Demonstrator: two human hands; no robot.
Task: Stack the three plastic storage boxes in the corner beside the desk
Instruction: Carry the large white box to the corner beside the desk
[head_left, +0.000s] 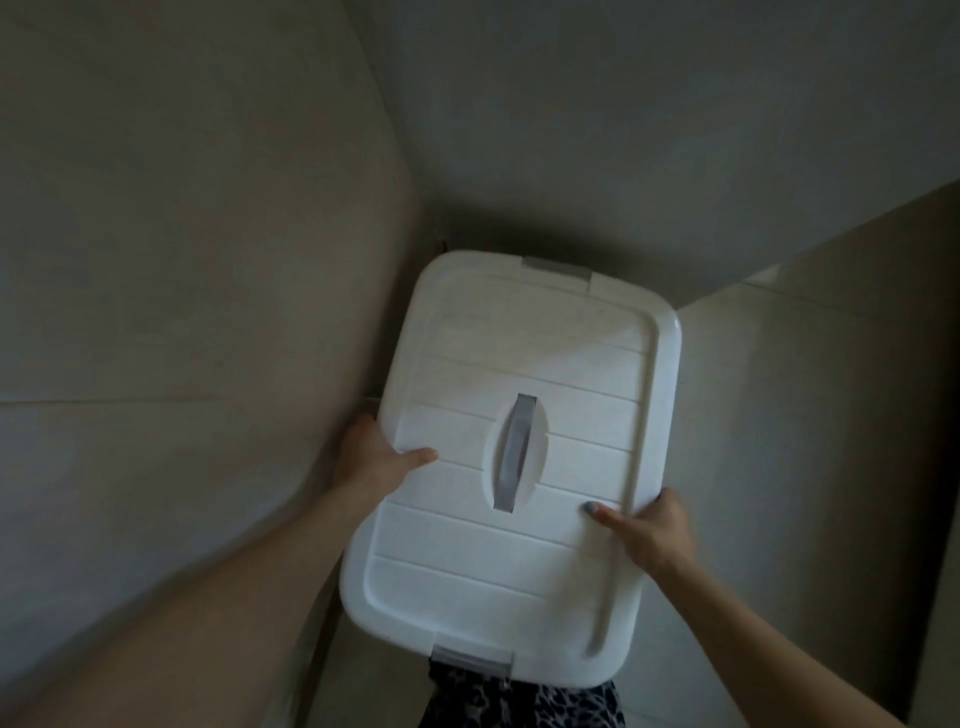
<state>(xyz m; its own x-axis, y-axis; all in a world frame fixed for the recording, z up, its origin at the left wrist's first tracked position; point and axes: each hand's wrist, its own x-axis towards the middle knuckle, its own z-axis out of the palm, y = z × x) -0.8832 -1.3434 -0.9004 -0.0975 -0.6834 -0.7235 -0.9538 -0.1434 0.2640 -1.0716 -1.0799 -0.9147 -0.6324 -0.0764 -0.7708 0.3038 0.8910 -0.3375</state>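
The walls (208, 260) fill most of the view and meet in a corner just above the box's far end. A paler panel (857, 389) stands to the right of the box; what it belongs to, can't tell. You're holding one white plastic box (519, 364), seen from above so only its lid shows. It sits tilted in the view, far end toward the corner, near end toward you. Whether it rests on anything or hangs in the air, can't tell, since everything beneath it is hidden. No other boxes visible.

Your left hand (371, 457) grips the box's left edge about midway along: thumb laid flat on the lid, the other fingers wrapped under the rim and out of sight. Your right hand (652, 530) clamps the box's right edge, nearer to you than the left hand is: thumb pressed on top just inside the raised border, fingers curled over the side.

A grey handle (511, 452) lies recessed in an oval dip at the lid's centre, between your two thumbs. One grey latch (558, 270) sits at the box's far end, another (470, 660) at the near end. Leopard-print fabric (519, 701) shows just below the near latch.
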